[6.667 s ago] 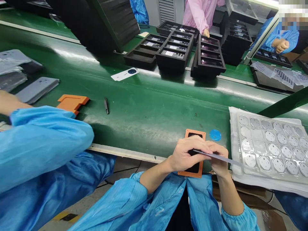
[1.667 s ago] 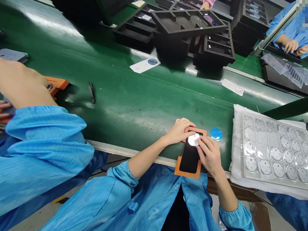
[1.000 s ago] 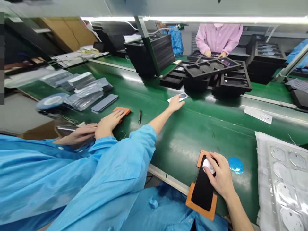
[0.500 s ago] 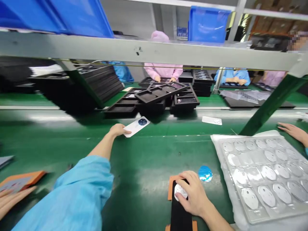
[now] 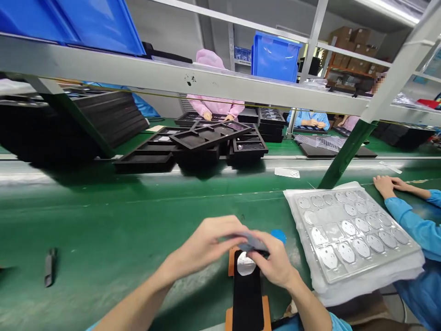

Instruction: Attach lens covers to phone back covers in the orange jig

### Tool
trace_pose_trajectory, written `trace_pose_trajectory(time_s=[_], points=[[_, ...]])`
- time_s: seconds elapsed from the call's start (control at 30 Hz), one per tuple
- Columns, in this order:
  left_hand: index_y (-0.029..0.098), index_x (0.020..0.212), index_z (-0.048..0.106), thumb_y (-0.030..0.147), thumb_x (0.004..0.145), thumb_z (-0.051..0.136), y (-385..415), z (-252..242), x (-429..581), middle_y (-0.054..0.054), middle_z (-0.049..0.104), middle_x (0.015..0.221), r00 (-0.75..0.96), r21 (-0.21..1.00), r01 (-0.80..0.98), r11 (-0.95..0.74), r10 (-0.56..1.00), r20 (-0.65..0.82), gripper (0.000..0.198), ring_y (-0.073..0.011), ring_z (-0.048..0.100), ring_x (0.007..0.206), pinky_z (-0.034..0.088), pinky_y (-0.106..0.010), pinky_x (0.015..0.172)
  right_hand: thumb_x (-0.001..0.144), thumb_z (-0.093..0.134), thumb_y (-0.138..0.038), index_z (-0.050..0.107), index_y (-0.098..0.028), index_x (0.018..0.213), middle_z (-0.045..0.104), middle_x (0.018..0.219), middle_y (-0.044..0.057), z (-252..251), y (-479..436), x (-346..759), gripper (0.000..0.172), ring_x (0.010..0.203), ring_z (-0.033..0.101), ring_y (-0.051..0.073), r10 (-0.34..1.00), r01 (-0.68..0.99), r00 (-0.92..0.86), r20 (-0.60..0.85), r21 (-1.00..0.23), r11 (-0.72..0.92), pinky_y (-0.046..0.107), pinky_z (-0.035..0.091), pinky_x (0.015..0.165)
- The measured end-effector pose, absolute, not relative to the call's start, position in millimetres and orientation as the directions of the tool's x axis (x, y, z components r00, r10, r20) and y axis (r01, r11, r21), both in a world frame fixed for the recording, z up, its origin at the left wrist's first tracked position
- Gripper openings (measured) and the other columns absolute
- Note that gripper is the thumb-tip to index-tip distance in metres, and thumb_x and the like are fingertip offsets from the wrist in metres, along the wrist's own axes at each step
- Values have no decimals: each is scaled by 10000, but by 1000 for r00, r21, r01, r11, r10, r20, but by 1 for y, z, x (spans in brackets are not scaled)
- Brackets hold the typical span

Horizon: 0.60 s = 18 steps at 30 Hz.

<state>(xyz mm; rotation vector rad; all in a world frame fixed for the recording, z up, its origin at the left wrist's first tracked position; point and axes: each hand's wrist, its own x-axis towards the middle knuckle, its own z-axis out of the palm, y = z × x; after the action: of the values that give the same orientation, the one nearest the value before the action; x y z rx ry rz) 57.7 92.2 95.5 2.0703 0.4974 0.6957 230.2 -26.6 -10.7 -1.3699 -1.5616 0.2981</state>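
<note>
Over the near edge of the green tabletop (image 5: 138, 230): thin grey sheet (image 5: 253, 242), blurred, pinched between both hands. Left hand (image 5: 206, 243) closed on its left end, fingers curled. Right hand (image 5: 275, 265) closed on its right end. Beneath: black slab (image 5: 247, 299) in orange holder (image 5: 230, 266), round white sticker (image 5: 245, 265) on it. Handling, judged: light, bendy, easily creased or smudged; grip by the edges only.

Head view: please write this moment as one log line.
left hand + right hand: pinch grey sheet | below: black panel in orange jig
</note>
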Motion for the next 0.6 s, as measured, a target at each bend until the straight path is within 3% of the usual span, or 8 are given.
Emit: trace_pose_trajectory(time_s=[0.03,0.1,0.2,0.27,0.4,0.6], points=[[293,820,833,399,777,763,79,91,59,-69,757,785,729,866,82,-493,622,286,134,-243,696,720,571,-315,699,935,571,-346,707,-214,957,711,860,35,-4,-27,228,191,786,658,183,901,526,87,425,-788,320,294,547,742],[280,869,831,411,732,798,66,75,61,-75,772,848,648,929,78,-362,726,229,193,-266,711,768,589,-329,714,924,579,-378,662,-196,720,622,648,-8,3,-28,223,287,595,545,130,953,367,89,291,-899,240,247,468,601],[232,880,824,477,756,769,63,49,62,-89,770,873,658,971,90,-221,745,109,281,-282,715,810,596,-342,741,833,694,-440,685,-168,780,635,675,-15,4,-28,220,277,599,518,118,970,137,192,147,-983,121,230,427,578],[212,808,813,537,792,723,62,37,61,-86,742,777,660,974,106,-202,747,83,337,-271,695,760,587,-335,711,800,723,-448,712,-165,854,665,726,-11,5,-29,222,288,634,543,124,982,80,171,83,-994,70,227,431,595],[190,692,757,635,776,705,55,32,57,-68,667,624,628,986,108,-130,778,34,456,-216,614,600,534,-294,579,793,727,-467,712,-169,754,643,674,-22,7,-30,228,301,628,545,121,996,124,63,63,-991,55,229,419,607],[148,726,740,655,768,703,42,29,57,-71,659,652,717,989,142,-42,693,-74,510,-155,521,539,458,-246,491,742,779,-566,676,-160,650,593,639,-25,-3,-29,227,429,591,499,106,987,29,-70,143,-989,145,228,384,563]])
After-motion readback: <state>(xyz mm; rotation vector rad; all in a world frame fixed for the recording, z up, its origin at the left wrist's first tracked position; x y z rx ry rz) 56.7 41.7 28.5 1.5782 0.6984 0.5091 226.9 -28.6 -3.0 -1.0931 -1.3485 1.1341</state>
